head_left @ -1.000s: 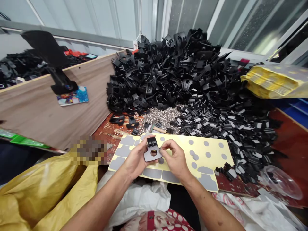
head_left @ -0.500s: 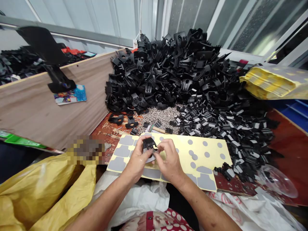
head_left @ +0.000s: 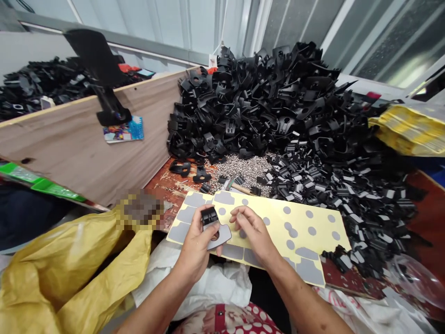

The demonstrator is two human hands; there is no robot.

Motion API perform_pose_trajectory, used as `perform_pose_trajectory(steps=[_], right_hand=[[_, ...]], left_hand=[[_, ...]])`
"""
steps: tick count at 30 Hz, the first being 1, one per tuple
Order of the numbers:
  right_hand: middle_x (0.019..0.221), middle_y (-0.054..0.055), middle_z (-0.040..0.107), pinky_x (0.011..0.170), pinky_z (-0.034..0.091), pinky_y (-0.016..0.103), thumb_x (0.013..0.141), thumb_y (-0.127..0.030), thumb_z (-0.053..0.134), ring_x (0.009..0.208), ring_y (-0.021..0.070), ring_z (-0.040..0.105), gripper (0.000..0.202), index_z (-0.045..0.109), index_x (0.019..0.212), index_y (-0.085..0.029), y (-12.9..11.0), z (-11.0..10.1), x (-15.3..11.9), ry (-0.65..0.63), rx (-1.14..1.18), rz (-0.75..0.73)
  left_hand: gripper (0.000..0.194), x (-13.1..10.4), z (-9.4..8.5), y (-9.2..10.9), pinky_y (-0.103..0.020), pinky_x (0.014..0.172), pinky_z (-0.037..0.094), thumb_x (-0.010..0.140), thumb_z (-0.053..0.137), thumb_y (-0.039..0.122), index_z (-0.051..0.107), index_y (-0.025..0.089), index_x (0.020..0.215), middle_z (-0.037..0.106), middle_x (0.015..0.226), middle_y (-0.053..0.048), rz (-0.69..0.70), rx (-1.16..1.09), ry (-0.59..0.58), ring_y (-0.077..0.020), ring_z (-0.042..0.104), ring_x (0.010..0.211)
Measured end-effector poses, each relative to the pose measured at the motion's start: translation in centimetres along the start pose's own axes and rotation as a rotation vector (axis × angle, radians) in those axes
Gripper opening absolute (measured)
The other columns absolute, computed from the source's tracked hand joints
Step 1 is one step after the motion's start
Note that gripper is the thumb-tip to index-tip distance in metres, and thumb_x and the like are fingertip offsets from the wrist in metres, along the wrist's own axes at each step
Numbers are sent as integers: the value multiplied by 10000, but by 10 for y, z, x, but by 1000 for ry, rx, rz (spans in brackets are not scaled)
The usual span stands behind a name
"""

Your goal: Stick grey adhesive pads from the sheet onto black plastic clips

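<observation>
My left hand (head_left: pixel 198 241) is closed around a black plastic bracket (head_left: pixel 209 216) with a flat grey face (head_left: pixel 222 236) and a round hole, its thumb pressed on that face. Just right of it, my right hand (head_left: pixel 252 229) hovers over a yellow backing sheet (head_left: pixel 274 208) with its fingers bent and apart, and I see nothing held in them. Grey stickers, round ones (head_left: pixel 287 210) and larger shaped ones (head_left: pixel 309 270), are spread over the sheet. The sheet lies along the near edge of the table, under both hands.
Behind the sheet rises a big heap of black plastic parts (head_left: pixel 250 102). Small metal pins (head_left: pixel 243 167), a hammer (head_left: pixel 239 187) and small black-and-grey clips (head_left: pixel 306 178) lie before it. A wooden board (head_left: pixel 146 111) stands left, above a yellow sack (head_left: pixel 79 264). A clear plastic bowl (head_left: pixel 415 278) sits right.
My right hand has come away from the bracket and moved right, its fingers parting. The left hand has turned the bracket so its grey face shows. The camera view has swung left.
</observation>
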State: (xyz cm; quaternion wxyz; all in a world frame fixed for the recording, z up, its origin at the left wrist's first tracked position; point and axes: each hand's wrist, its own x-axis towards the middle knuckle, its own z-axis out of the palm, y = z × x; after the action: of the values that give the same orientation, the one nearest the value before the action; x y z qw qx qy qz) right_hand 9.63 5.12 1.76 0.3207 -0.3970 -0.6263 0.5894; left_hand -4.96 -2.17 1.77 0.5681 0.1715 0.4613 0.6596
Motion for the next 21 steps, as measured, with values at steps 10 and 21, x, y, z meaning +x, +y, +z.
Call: perform_pose_trajectory(steps=[10,21], right_hand=[[701,-25,612,642,450,252,888,-317,640,648,133,536,150,664,824,-184,-5,-5,21,-309,-200,-8],[1311,114,639,956,458,348,937,-44,563,1155,247,515,404,636,1307,-189,-14,66,205,-48,-1153,-574]], left_hand=[[609,-18,-46,0,-379,889,582,803,633,128,605,350,1369,660,1254,-52,47,191,-213,-258,629,1093],[446,-32,-86,-21,-430,1040,509,919,585,191,720,359,1310,708,1280,-90,267,858,-398,-287,659,1156]])
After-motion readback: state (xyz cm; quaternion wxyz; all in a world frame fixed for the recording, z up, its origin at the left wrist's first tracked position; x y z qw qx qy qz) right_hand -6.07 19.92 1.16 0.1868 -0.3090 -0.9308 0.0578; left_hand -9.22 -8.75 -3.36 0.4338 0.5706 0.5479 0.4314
